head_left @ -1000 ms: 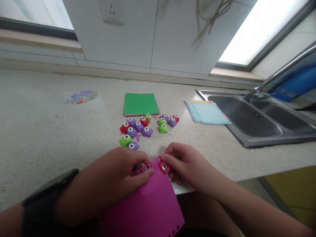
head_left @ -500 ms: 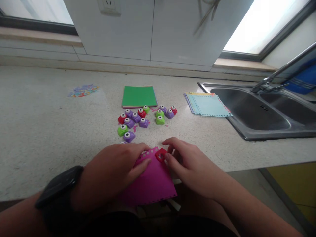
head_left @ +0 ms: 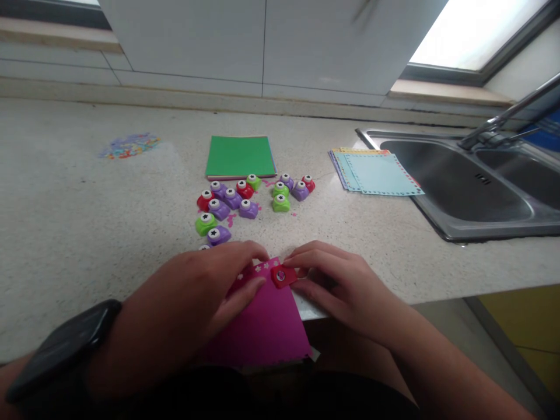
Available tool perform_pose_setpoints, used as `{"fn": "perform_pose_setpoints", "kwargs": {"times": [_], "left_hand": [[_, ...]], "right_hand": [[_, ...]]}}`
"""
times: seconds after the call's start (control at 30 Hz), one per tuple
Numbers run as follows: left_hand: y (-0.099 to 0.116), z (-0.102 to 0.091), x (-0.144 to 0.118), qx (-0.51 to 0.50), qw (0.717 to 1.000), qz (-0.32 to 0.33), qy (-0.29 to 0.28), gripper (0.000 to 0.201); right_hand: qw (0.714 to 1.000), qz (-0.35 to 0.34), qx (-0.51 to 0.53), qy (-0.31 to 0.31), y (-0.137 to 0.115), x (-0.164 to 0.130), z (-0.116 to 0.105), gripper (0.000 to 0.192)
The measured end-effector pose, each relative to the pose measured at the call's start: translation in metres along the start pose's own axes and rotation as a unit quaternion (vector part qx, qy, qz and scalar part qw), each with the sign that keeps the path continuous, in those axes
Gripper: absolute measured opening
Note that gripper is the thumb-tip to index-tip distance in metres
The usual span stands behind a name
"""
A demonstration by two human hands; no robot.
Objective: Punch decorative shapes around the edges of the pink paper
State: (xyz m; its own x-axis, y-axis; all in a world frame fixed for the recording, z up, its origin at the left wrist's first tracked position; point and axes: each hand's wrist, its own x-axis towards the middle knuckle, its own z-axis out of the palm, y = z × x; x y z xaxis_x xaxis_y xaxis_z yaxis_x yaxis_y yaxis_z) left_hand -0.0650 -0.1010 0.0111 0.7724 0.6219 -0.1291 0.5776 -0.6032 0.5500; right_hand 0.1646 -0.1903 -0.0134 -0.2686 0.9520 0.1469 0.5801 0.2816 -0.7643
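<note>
My left hand [head_left: 205,291] presses a magenta paper sheet [head_left: 266,321] flat at the counter's front edge, fingers lying on its upper left part. A row of small punched holes runs along the sheet's top edge. My right hand [head_left: 336,283] grips a small red paper punch [head_left: 282,276] that sits on the sheet's top right corner. A black watch [head_left: 56,350] is on my left wrist.
Several red, purple and green punches [head_left: 245,201] lie scattered mid-counter. Behind them sits a green paper stack [head_left: 240,156]. A pile of light blue punched sheets [head_left: 376,173] lies beside the steel sink [head_left: 464,186]. Coloured paper bits [head_left: 129,146] lie at far left.
The magenta sheet has come down from a tilted, lifted position to lie flat on the counter edge. The red punch now sits on its top right corner. The view has tipped down.
</note>
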Motion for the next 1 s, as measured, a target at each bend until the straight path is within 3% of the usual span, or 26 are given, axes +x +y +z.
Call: {"fn": "perform_pose_setpoints", "kwargs": {"times": [0.17, 0.7, 1.0], "left_hand": [[-0.0025, 0.0007, -0.0010, -0.023, 0.999, 0.031, 0.000, 0.015], [-0.0037, -0.0007, 0.0018, -0.063, 0.998, 0.011, -0.007, 0.016], [-0.0065, -0.0030, 0.0028, -0.030, 0.994, 0.108, -0.014, 0.029]], "right_hand": [[1.000, -0.015, -0.005, 0.011, 0.0011, -0.0006, 0.0018, 0.016], [0.999, -0.040, -0.012, 0.015, 0.0010, -0.0026, 0.0011, 0.023], [0.998, -0.046, -0.023, 0.026, 0.0019, -0.0015, 0.0031, 0.022]]}}
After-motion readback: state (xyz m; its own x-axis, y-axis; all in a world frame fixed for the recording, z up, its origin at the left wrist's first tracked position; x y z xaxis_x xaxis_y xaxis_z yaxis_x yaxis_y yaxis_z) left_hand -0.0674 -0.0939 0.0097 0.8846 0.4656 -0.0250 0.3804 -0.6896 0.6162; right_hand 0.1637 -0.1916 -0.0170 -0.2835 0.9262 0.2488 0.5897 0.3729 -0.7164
